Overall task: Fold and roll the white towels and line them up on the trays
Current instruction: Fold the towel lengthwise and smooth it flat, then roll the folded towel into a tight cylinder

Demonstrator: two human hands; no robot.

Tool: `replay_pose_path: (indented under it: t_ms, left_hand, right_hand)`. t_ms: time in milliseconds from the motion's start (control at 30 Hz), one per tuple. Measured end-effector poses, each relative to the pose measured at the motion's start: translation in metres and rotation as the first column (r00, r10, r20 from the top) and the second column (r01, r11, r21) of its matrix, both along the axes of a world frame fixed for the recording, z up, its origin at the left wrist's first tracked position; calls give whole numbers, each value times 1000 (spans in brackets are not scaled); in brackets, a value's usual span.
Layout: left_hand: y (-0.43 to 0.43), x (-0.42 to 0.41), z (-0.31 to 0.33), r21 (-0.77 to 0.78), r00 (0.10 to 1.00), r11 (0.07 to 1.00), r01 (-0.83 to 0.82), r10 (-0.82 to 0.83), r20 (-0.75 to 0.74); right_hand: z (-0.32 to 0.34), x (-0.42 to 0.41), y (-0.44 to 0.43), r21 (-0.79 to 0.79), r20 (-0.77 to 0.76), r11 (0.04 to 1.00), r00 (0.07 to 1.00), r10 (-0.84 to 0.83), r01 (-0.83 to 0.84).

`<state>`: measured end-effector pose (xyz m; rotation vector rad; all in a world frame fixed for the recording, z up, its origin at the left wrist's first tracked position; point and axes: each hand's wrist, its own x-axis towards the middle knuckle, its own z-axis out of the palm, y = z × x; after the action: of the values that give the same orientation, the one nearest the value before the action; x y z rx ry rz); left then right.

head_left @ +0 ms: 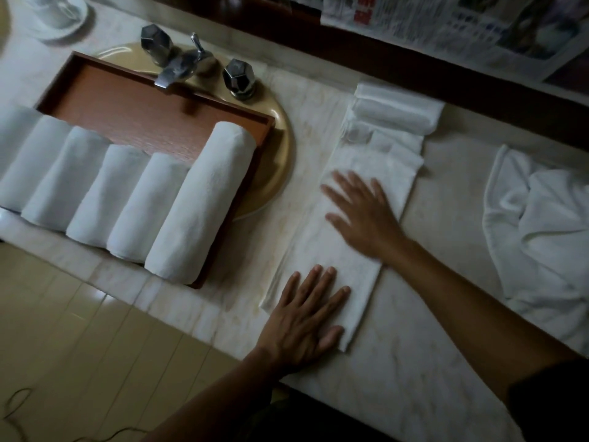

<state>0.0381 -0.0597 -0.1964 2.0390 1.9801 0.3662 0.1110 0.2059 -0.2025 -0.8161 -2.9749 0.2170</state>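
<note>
**Pressing the folded towel flat, ready for the roll**

The towel (pixel 347 247) lay on the worktop (pixel 430 371) as a long narrow strip. It ran from the near edge toward the wall, just right of the basin (pixel 277 173). I judged it light, soft and limp: it would sag if lifted by one corner, and its layers would slide apart unless pinned. The sound place to take hold looked to be the near short end, with fingers across the full width so the roll would start straight and tight.

The left hand (pixel 306 317) lay palm down on that near end, fingers straight and spread, gripping nothing. The right hand (pixel 360 212) lay flat on the middle of the strip, fingers straight and apart, likewise only pressing. It was slightly blurred, so I could not tell how firmly it bore down.

At the far end, by the wall, white cloth (pixel 395 113) sat bunched or rolled. I could not tell whether it was part of the strip or a separate piece.

To the left, the tray (pixel 134 100) rested across the basin with a row of rolls (pixel 204 199) lined up side by side along its near side. A loose pile (pixel 541 224) of unfolded towels waited on the worktop at the right, well apart from both hands.
</note>
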Motion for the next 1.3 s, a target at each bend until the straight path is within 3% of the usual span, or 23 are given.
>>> replay_pose_path:
  t_ms: [100, 200, 367, 433, 500, 600, 700, 867, 1000, 1100, 1167, 1233, 1300]
  left_hand:
    - [1, 0, -1, -7, 1000, 1000, 3, -3, 5]
    - [0, -2, -1, -23, 1000, 1000, 13, -12, 17]
    - [4, -3, 3, -112, 999, 993, 46, -44, 19]
    - [4, -9, 11, -138, 993, 989, 49, -34, 114]
    - [-3, -20, 20, -44, 968, 996, -80, 88, 236]
    - [-21, -46, 25, 5, 871, 912, -411, 391, 298]
    - [-30, -63, 24, -94, 862, 884, -458, 468, 194]
    - [-23, -61, 40, -292, 906, 883, -367, 410, 103]
    - [-24, -60, 49, -317, 919, 896, -310, 368, 141]
    - [-32, -57, 59, -393, 797, 866, -310, 462, 389]
    - [-39, -59, 63, -518, 585, 800, -304, 586, 561]
    - [-46, -65, 60, -631, 364, 732, -257, 678, 639]
    - [-56, -73, 53, -674, 329, 703, -225, 706, 627]
  right_hand:
    - [6, -19, 55, 8, 39, 984, 983, -180, 180]
    - [7, -34, 72, 9, 71, 979, 976, -205, 205]
    - [10, -24, 25, -162, 47, 911, 925, -377, 380]
    - [10, 3, -15, -225, -26, 877, 897, -442, 425]
    - [10, 34, -67, -263, -77, 855, 874, -481, 447]
    - [11, 75, -146, -309, -137, 820, 831, -539, 481]
    - [13, 97, -214, -335, -105, 744, 762, -639, 578]
    - [20, 94, -278, -298, -40, 640, 661, -750, 708]
    - [32, 77, -297, -455, -6, 427, 477, -879, 781]
    - [37, 72, -309, -533, -46, 354, 391, -919, 768]
    - [37, 72, -315, -579, -74, 341, 368, -927, 741]
    - [37, 76, -321, -596, -102, 345, 358, -928, 725]
    - [37, 81, -328, -590, -95, 370, 393, -915, 718]
